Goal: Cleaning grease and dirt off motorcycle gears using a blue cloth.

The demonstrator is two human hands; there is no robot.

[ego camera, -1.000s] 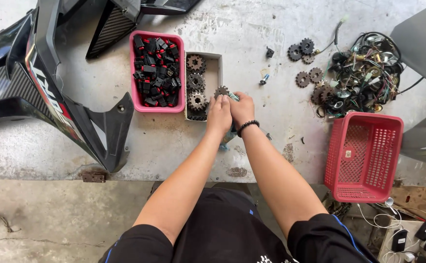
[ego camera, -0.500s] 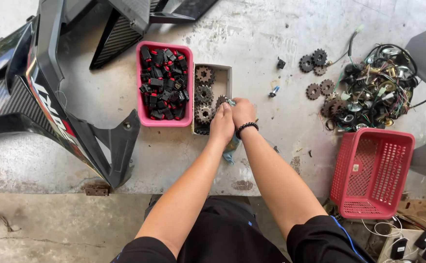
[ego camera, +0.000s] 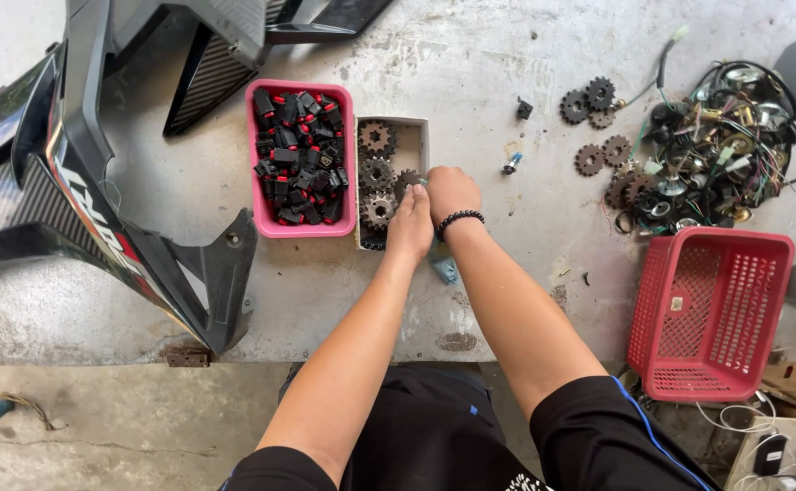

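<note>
The pale, stained concrete worktop (ego camera: 507, 291) fills most of the frame, and across its upper left sprawl the big black glossy motorcycle fairing panels (ego camera: 80, 191) with red and white graphics. At the right edge sits an empty red plastic mesh basket (ego camera: 711, 314), and above it in the upper right lies a tangled heap of coloured wires and electrical parts (ego camera: 725, 145). Near the top centre stands a pink rectangular plastic tray (ego camera: 261, 164) packed with small black and red parts, and touching its right side is a narrow grey open box (ego camera: 423, 145) holding dark metal toothed sprockets (ego camera: 377, 173) laid in a row. More loose dark sprockets (ego camera: 593, 123) are scattered to the left of the wire heap. Both bare forearms reach up from the bottom to the box's right edge. The left hand (ego camera: 412, 223) and the right hand (ego camera: 450, 191), which wears a black beaded bracelet (ego camera: 460, 218), sit close together over a sprocket at the box's edge; each grip is curled there, but whether either is clamped on it I cannot tell. A small blue-tipped part (ego camera: 511, 164) lies just right of the hands.
</note>
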